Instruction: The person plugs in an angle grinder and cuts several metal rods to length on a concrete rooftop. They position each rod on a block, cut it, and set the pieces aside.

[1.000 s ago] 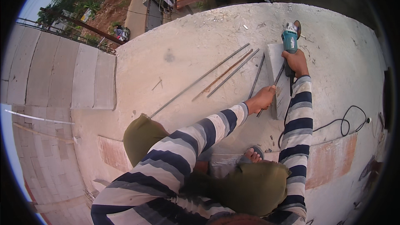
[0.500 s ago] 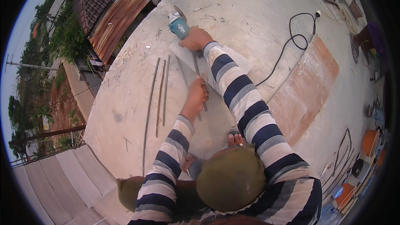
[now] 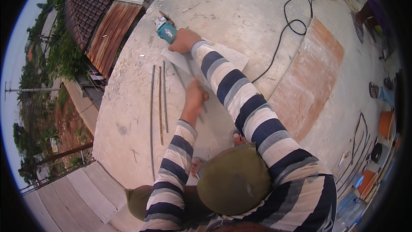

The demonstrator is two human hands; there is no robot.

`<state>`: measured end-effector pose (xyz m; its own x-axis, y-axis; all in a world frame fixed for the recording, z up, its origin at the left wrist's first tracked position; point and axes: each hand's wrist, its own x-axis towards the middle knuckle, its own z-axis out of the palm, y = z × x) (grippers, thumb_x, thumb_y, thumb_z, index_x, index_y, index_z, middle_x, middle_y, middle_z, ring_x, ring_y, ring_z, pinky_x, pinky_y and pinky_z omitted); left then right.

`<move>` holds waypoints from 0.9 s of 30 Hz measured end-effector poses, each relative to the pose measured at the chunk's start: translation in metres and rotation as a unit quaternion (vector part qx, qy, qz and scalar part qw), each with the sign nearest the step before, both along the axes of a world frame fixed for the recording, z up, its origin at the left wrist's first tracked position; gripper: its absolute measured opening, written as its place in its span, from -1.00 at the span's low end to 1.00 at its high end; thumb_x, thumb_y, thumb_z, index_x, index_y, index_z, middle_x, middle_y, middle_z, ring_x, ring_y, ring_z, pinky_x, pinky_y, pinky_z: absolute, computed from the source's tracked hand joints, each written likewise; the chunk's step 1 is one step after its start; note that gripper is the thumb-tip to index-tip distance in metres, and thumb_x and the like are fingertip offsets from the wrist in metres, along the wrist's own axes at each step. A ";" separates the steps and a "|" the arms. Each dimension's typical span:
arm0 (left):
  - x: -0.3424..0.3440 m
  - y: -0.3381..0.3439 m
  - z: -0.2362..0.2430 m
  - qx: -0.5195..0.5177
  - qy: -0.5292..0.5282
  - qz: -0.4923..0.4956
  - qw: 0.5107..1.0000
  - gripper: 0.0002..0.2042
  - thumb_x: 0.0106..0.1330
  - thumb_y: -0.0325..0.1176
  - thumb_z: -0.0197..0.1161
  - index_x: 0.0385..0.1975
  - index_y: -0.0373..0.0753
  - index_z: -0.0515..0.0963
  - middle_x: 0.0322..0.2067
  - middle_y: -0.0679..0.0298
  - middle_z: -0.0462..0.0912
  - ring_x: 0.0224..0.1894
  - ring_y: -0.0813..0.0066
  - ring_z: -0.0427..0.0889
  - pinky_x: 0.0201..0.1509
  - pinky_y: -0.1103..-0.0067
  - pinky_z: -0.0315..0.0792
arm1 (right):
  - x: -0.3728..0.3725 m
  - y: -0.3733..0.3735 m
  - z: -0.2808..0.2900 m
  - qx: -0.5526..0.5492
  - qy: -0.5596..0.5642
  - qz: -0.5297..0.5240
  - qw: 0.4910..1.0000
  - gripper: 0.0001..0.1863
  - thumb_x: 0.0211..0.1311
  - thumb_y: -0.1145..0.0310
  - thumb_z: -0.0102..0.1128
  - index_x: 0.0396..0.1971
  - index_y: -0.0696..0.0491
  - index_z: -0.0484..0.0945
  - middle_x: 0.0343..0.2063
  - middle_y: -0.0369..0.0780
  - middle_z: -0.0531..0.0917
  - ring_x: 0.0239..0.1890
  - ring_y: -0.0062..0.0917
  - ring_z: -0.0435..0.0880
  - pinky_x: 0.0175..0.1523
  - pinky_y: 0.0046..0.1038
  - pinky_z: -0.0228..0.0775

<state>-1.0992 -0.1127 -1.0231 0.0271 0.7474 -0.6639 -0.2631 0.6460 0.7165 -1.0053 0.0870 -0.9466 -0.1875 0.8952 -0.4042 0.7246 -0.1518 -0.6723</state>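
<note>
My right hand (image 3: 185, 41) is wrapped round a teal angle grinder (image 3: 166, 31), whose disc faces away from me at the far end. Closer to me, my left hand (image 3: 195, 98) is closed on a thin metal rod (image 3: 189, 66), which looks blurred. Another thin rod (image 3: 177, 74) runs slantwise close beside it and passes near the left hand. Under the rods and my right wrist lies a pale flat sheet (image 3: 234, 55). Left of my hands, several more rods lie roughly parallel on the concrete, among them a long grey rod (image 3: 152, 120) and a rusty brown rod (image 3: 160, 103).
A black cord (image 3: 279, 47) loops over the concrete to the right, beside a reddish board (image 3: 311, 81). The slab's edge (image 3: 124, 58) drops off at the left toward rusty roofing (image 3: 112, 34). Another person's feet (image 3: 374, 89), tubs and tools stand at the far right.
The view has turned slightly, shifting the scene in the picture. The grinder and my right hand have moved a little left. Both hands keep their holds.
</note>
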 end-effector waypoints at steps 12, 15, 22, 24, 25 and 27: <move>0.002 0.000 -0.009 0.016 0.022 -0.002 1.000 -0.64 0.78 -0.04 -0.18 -0.16 -0.15 0.43 -0.55 0.36 0.35 -0.61 0.38 0.40 -0.46 0.38 0.35 | -0.001 0.002 -0.003 0.014 0.000 -0.004 1.000 -0.33 0.08 0.02 0.52 0.10 0.20 0.76 0.13 0.07 0.79 0.19 -0.11 0.80 0.30 -0.25 0.63; 0.002 -0.001 -0.011 0.015 0.018 0.001 1.000 -0.64 0.78 -0.02 -0.17 -0.15 -0.14 0.43 -0.55 0.36 0.35 -0.61 0.39 0.39 -0.47 0.39 0.34 | -0.002 0.004 -0.005 0.011 -0.001 -0.002 1.000 -0.33 0.08 0.01 0.52 0.10 0.20 0.76 0.13 0.07 0.79 0.19 -0.12 0.80 0.30 -0.25 0.63; 0.003 -0.001 -0.009 0.020 0.016 0.003 1.000 -0.67 0.77 -0.05 -0.16 -0.15 -0.13 0.41 -0.54 0.37 0.34 -0.62 0.42 0.38 -0.49 0.42 0.31 | -0.004 0.004 -0.002 0.017 -0.017 0.005 1.000 -0.33 0.08 0.02 0.51 0.12 0.17 0.77 0.13 0.05 0.79 0.19 -0.12 0.80 0.30 -0.26 0.63; 0.003 -0.001 -0.008 0.022 0.011 0.002 1.000 -0.68 0.77 -0.05 -0.15 -0.15 -0.13 0.41 -0.53 0.36 0.34 -0.62 0.42 0.38 -0.49 0.42 0.31 | -0.005 0.006 -0.002 0.017 -0.022 0.005 1.000 -0.34 0.09 0.02 0.51 0.12 0.16 0.77 0.14 0.04 0.79 0.19 -0.12 0.80 0.31 -0.26 0.62; 0.004 0.000 -0.005 0.023 0.008 0.001 1.000 -0.68 0.77 -0.06 -0.15 -0.15 -0.13 0.41 -0.52 0.36 0.34 -0.62 0.42 0.38 -0.50 0.42 0.30 | -0.005 0.006 -0.002 0.016 -0.023 0.007 1.000 -0.34 0.09 0.02 0.51 0.12 0.16 0.77 0.14 0.04 0.79 0.19 -0.12 0.80 0.31 -0.27 0.62; 0.011 0.000 0.002 0.012 0.024 0.012 1.000 -0.63 0.80 -0.04 -0.24 -0.26 -0.08 0.33 -0.59 0.41 0.20 -0.63 0.48 0.26 -0.52 0.45 0.22 | -0.004 0.005 -0.002 0.015 -0.025 0.012 0.999 -0.35 0.09 0.02 0.51 0.12 0.15 0.77 0.15 0.04 0.79 0.20 -0.13 0.80 0.32 -0.27 0.62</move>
